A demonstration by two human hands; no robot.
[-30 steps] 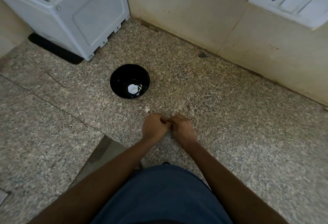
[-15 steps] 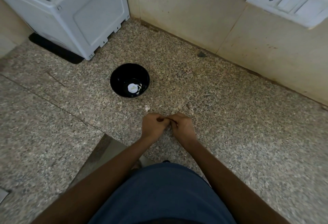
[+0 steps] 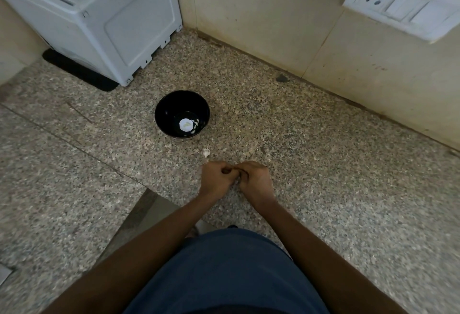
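My left hand (image 3: 216, 179) and my right hand (image 3: 257, 179) meet knuckle to knuckle low over the speckled stone counter (image 3: 323, 189). Their fingers are curled and pinch a small thing (image 3: 234, 170) between the fingertips. Most of it is hidden, so I cannot tell what it is. Beyond the hands, to the left, stands a black bowl (image 3: 163, 107) with a few small white pieces (image 3: 196, 123) and a round white patch in its bottom. A small white piece (image 3: 206, 152) lies loose on the counter between the bowl and my left hand.
A white boxy appliance (image 3: 99, 19) on a black mat (image 3: 79, 72) fills the far left corner. A beige wall (image 3: 273, 27) with a white socket plate (image 3: 403, 4) runs along the back. The counter's front edge (image 3: 146, 204) drops away at the lower left.
The hands stay in the same spot and only their fingers have shifted slightly against each other. The bowl and the loose white piece have not moved.
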